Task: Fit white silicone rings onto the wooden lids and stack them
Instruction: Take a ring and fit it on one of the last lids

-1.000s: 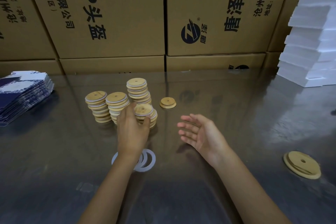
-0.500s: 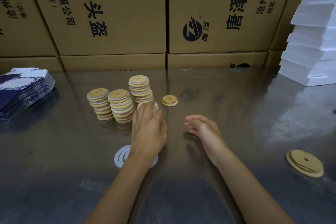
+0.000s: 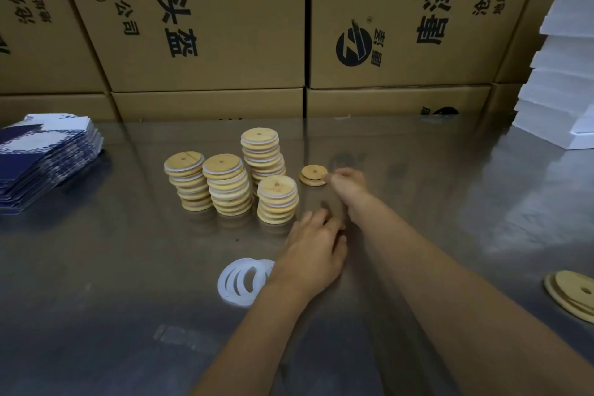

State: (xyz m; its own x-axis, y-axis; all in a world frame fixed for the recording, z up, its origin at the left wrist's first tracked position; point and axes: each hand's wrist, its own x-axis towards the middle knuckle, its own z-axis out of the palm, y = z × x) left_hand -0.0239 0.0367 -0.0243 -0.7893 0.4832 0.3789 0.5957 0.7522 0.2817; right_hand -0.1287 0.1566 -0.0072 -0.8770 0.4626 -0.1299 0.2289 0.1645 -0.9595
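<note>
Several stacks of round wooden lids with white rings stand mid-table: a left stack, a second stack, a tall back stack and a short front stack. A small pile of bare lids lies to their right. My right hand reaches to this pile, fingertips at its right edge; the grip is blurred. My left hand rests palm down on the table, holding nothing. Loose white silicone rings lie just left of my left wrist.
More bare wooden lids lie at the right edge. Cardboard boxes wall off the back. A pile of blue-and-white printed cards sits at the left, white foam slabs at the right. The metal table is shiny.
My left hand let go of the front stack and drew back to the right onto the table. My right hand stretched forward to the small pile of bare lids.
</note>
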